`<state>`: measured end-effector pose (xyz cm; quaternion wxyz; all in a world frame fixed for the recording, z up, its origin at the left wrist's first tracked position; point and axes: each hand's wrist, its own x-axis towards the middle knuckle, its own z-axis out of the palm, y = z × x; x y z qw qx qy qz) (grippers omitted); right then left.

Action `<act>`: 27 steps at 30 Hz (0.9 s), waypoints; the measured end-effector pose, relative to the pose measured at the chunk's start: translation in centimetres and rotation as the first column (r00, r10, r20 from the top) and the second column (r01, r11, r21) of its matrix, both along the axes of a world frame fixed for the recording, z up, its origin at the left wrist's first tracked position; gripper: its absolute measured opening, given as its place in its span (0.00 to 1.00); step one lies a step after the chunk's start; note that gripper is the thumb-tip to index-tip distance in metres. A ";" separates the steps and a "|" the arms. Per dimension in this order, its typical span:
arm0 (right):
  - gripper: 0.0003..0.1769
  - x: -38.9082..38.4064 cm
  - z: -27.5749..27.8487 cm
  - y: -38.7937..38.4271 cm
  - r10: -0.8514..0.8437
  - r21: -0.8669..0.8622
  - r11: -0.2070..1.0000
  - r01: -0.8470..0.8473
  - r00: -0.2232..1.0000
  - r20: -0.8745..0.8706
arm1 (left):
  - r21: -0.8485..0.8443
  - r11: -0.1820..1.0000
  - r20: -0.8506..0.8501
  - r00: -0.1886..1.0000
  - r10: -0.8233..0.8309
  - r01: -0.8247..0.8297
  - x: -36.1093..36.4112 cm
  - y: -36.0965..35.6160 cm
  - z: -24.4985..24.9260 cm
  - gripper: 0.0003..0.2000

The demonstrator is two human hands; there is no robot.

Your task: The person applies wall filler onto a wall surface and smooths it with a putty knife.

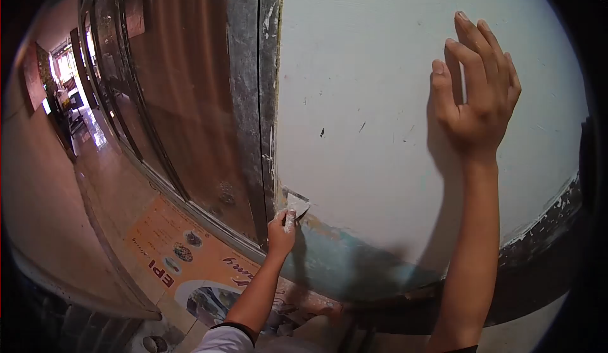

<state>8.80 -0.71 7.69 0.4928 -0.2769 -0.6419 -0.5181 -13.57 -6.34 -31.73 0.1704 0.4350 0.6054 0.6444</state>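
My left hand point(280, 234) is closed round the handle of a putty knife point(297, 204). Its wide blade lies at the lower left edge of a white-painted wall panel point(364, 49), next to the dark door frame point(247, 93). Just below the blade, the white coat ends in a ragged line above a bluish-green patch point(345, 255). Higher up on the right, my right hand point(478, 96) leans against the panel with its fingers spread and its back toward me. Small dark nicks mark the white surface between the hands.
A glass door point(187, 74) with a brown curtain stands to the left. An orange printed banner point(158, 239) lies on the tiled floor below it. A corridor point(95, 128) runs off to a bright opening. Chipped dark trim point(538, 229) borders the panel's lower right.
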 end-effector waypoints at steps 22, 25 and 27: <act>0.11 0.0 -0.1 -0.1 -0.010 -0.008 1.000 0.010 1.000 -0.007 | 0.013 1.000 -0.018 1.000 -0.006 0.006 0.1 0.5 0.4 0.13; 0.11 0.1 0.0 0.1 0.002 0.002 1.000 -0.002 1.000 0.002 | 0.010 0.999 -0.022 0.999 -0.037 0.038 -0.3 0.4 0.0 0.13; 0.11 0.0 -0.1 0.0 -0.011 -0.002 1.000 0.011 1.000 0.000 | -0.063 0.998 0.024 1.000 -0.015 0.017 -0.4 0.1 -2.4 0.13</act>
